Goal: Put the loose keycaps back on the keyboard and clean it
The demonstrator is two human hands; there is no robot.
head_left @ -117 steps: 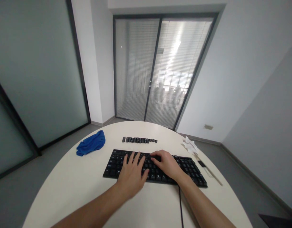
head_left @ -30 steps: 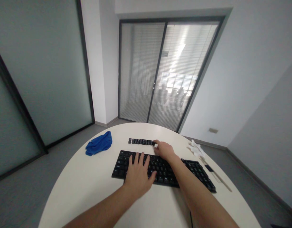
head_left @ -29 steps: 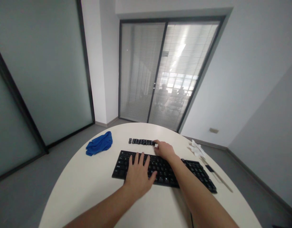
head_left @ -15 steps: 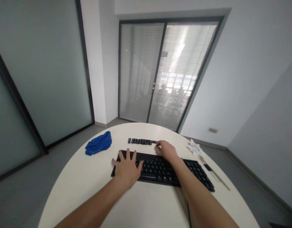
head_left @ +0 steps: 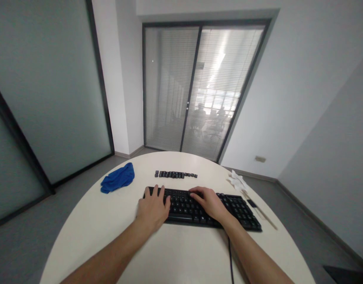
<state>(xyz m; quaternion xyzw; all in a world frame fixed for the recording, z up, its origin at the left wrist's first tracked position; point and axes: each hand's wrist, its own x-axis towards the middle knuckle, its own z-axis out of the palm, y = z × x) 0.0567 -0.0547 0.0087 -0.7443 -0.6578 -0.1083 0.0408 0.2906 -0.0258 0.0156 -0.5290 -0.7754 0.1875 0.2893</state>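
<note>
A black keyboard (head_left: 181, 217) lies on the round white table (head_left: 169, 252), its cable running toward the near edge. My left hand (head_left: 153, 205) rests on the keyboard's left end with its fingers apart, holding nothing. Over the upper middle of the keyboard is my right hand (head_left: 209, 202), thumb and fingers bent toward the keys; whether anything is between the fingertips is too small to tell. Beyond the keyboard, several loose black keycaps (head_left: 172, 174) stand in a row, with a few single ones at its right end.
A crumpled blue cloth (head_left: 118, 178) lies at the table's left. To the right are a crumpled white tissue (head_left: 238, 181) and a thin brush-like stick (head_left: 265, 216). Glass doors with blinds (head_left: 169, 86) stand behind the table.
My right hand has moved back from the right end of the keycap row to over the keyboard. The single keycaps there now show fully. The view has shifted slightly.
</note>
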